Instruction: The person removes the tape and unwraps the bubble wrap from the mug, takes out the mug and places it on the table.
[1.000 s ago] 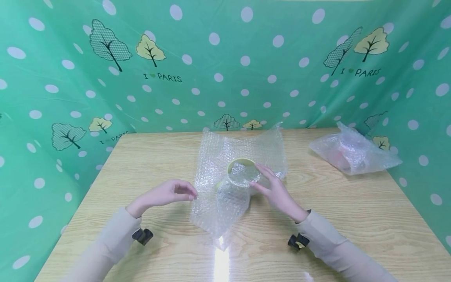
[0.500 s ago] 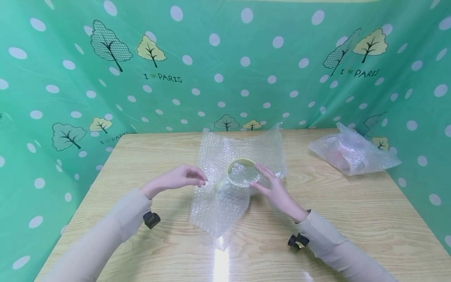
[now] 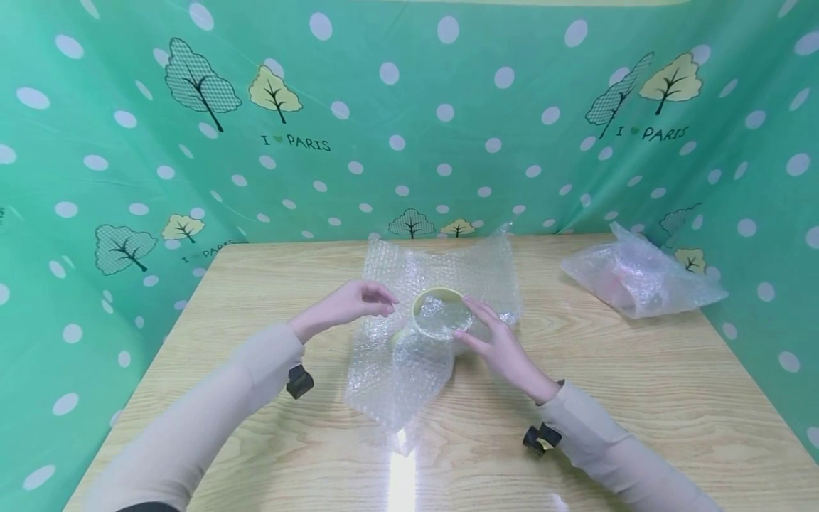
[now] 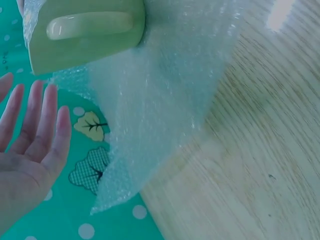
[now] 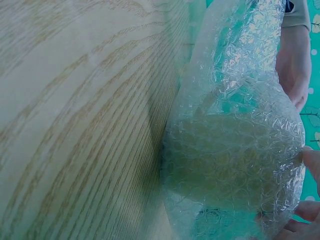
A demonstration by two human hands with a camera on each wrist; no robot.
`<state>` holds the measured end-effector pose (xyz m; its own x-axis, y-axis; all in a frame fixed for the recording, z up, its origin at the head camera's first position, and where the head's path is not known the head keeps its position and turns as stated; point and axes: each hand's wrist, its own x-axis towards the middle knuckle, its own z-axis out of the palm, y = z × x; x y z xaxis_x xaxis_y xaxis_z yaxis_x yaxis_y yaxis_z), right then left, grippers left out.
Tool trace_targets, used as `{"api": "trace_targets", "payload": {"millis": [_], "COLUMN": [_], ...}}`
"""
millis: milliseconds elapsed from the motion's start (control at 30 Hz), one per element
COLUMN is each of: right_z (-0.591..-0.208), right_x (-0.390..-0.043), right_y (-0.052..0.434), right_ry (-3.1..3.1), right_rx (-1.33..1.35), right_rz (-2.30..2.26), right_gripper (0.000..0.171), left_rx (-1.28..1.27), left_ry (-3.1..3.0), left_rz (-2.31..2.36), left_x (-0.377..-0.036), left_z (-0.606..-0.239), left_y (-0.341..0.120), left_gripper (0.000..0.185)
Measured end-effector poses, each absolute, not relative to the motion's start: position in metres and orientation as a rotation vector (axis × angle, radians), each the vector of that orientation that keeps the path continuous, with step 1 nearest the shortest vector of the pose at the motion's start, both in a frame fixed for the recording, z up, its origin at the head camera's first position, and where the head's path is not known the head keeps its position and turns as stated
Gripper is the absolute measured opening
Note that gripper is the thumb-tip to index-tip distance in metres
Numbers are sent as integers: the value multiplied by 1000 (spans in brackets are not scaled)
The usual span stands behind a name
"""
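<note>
At frame centre on the wooden table (image 3: 640, 398) we see bubble wrap (image 3: 409, 370) tucked over a pale green mug (image 3: 422, 299). Our right hand (image 3: 499, 345) presses the wrap there, fingers straight; our left hand (image 3: 355, 302) hovers beside it, relaxed, holding nothing.

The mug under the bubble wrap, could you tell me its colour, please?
The mug is pale green, clearest in the left wrist view.
</note>
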<state>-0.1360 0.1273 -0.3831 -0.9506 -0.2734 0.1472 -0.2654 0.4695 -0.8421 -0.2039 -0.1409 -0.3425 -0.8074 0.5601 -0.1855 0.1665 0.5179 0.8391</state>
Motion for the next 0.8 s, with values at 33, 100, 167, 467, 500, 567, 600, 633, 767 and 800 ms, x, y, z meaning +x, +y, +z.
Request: {"api": "trace_targets", "payload": {"millis": [33,100,167,467,500,567,600,633,767,800], "right_z": [-383,-383,-383,-384,-384,-384,-384,-384,-384,-384], "right_x": [-136,-136,-136,-136,-136,-136,-136,-136,-136,-136], "right_y": [127,127,127,127,127,127,127,127,128,128], "right_ry": [2686,2688,2689,2688,2689,2687,2687,2687,2688,2689], "right_rx": [-493,-493,-492,-474,-475,-475,-476,-477,-481,-482], "right_rz": [-1536,-1535,-1534,-1535,-1535,-1538,-1540,-1542,-1545,-1544], "right_gripper": [62,62,62,63,62,62,62,62,62,62], "left_rx": [600,604,609,580,573,570,568,568,595,600], "left_ry": [2337,2358,2376,2370,2365,2354,2345,2337,2304,2297], "left_rz": [1219,1224,1236,1309,1316,1333,1343,1350,1368,1374], "left_x": [-205,-207,-209,-213,-213,-213,-213,-213,-215,-215], "left_z": [-342,-343,-344,-352,-353,-353,-354,-354,-358,-358], "left_y": [-139,-135,-131,-115,-113,-110,-109,-108,-106,-106], "left_gripper": [31,30,29,33,33,34,34,34,34,34]}}
